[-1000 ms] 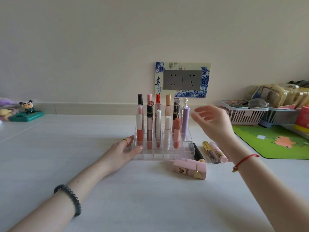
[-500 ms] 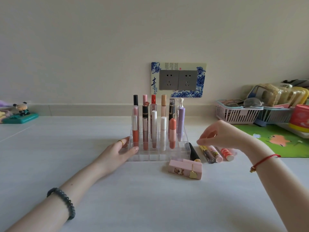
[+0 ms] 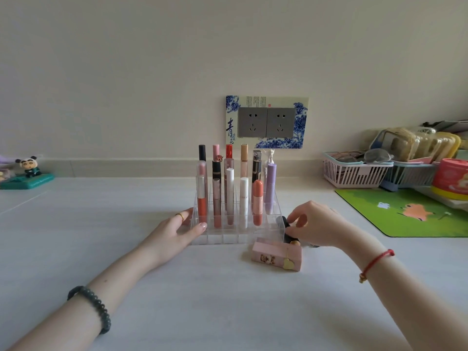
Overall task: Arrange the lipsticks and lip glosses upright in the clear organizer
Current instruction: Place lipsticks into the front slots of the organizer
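Two hands work at the clear organizer [image 3: 274, 219] on the white table [image 3: 228, 300] in the head view. Left hand [image 3: 174, 230] lies flat and released, fingers against the organizer's left front corner. Right hand [image 3: 319, 224] pinches a black lipstick [image 3: 287, 230] lying just beside the organizer's right front corner. Upright tubes fill the rear and middle rows; the front slots are bare. A pink lipstick box [image 3: 277, 254] lies in front, touching neither hand.

Home vanity desk; decorated wall socket [image 3: 266, 122]; figurine [image 3: 28, 166]; baskets [image 3: 354, 172] w/ clutter.
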`<action>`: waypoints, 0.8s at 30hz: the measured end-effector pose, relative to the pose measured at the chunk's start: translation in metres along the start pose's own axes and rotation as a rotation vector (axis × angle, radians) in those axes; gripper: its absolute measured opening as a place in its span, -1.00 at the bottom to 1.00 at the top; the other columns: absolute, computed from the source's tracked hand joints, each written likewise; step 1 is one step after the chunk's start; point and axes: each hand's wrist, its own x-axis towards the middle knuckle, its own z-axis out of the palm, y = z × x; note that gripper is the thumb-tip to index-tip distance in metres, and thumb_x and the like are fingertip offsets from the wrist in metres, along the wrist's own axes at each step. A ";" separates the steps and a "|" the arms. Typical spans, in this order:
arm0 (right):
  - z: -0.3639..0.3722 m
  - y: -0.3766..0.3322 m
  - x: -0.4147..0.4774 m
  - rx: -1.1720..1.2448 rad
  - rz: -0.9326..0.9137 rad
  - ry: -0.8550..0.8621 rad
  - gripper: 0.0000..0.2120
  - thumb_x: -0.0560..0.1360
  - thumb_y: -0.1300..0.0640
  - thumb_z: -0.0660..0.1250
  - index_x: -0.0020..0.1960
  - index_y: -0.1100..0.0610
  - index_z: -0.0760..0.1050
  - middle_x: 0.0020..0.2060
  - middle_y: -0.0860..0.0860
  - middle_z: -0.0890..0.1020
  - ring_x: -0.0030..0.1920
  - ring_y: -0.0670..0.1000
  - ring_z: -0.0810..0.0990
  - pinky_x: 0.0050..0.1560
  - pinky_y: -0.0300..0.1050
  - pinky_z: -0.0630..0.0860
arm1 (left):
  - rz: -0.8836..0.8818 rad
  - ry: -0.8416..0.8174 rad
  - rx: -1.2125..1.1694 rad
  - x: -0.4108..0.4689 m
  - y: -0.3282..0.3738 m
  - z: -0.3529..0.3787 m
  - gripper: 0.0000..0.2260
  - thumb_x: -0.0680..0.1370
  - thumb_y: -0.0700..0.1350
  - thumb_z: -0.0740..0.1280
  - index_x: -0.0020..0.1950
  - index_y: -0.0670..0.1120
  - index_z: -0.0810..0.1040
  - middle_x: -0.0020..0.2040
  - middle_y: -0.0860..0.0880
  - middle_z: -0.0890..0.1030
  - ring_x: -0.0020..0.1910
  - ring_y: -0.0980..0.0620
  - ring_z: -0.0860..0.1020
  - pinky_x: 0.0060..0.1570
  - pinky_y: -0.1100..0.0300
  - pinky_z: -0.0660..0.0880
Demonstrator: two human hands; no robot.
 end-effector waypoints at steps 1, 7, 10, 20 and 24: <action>0.001 -0.001 0.001 -0.020 0.007 -0.007 -0.79 0.40 -0.01 0.30 0.00 -0.01 0.55 -0.13 -0.07 0.61 -0.26 -0.04 0.54 -0.12 -0.14 0.49 | 0.000 -0.001 -0.005 0.000 0.000 0.000 -0.09 0.22 0.40 0.23 0.46 -0.04 0.21 0.44 0.06 0.30 0.39 0.14 0.28 0.42 0.10 0.20; 0.001 -0.007 0.001 -0.139 0.061 -0.062 -0.66 0.36 -0.01 0.26 0.03 0.17 0.54 -0.22 0.04 0.63 -0.35 0.03 0.53 -0.26 -0.14 0.36 | 0.005 -0.019 -0.005 0.000 0.000 0.000 -0.22 0.35 0.33 0.28 0.45 -0.05 0.24 0.43 0.06 0.33 0.38 0.15 0.30 0.42 0.10 0.21; 0.001 -0.010 -0.001 -0.156 0.102 -0.050 -0.65 0.35 0.02 0.25 0.03 0.21 0.52 -0.38 0.04 0.52 -0.44 0.03 0.45 -0.31 -0.14 0.35 | 0.007 -0.007 0.002 0.000 0.000 0.001 -0.24 0.35 0.29 0.27 0.45 -0.05 0.24 0.43 0.05 0.32 0.38 0.15 0.29 0.40 0.15 0.21; -0.022 0.000 -0.001 0.062 0.050 0.323 -0.81 0.32 0.18 0.39 -0.09 0.22 0.59 -0.15 0.11 0.62 -0.24 0.07 0.54 -0.37 -0.18 0.48 | 0.018 -0.019 0.010 -0.002 0.003 0.000 -0.25 0.36 0.30 0.26 0.46 -0.03 0.21 0.43 0.08 0.31 0.39 0.15 0.29 0.40 0.18 0.18; -0.031 0.005 -0.002 0.278 -0.032 0.518 -0.83 0.35 0.21 0.39 -0.06 0.14 0.53 -0.22 0.03 0.60 -0.34 -0.03 0.57 -0.37 -0.20 0.50 | 0.033 -0.051 -0.028 -0.002 0.004 0.000 -0.31 0.39 0.27 0.31 0.43 -0.01 0.28 0.38 0.08 0.40 0.36 0.16 0.34 0.42 0.06 0.23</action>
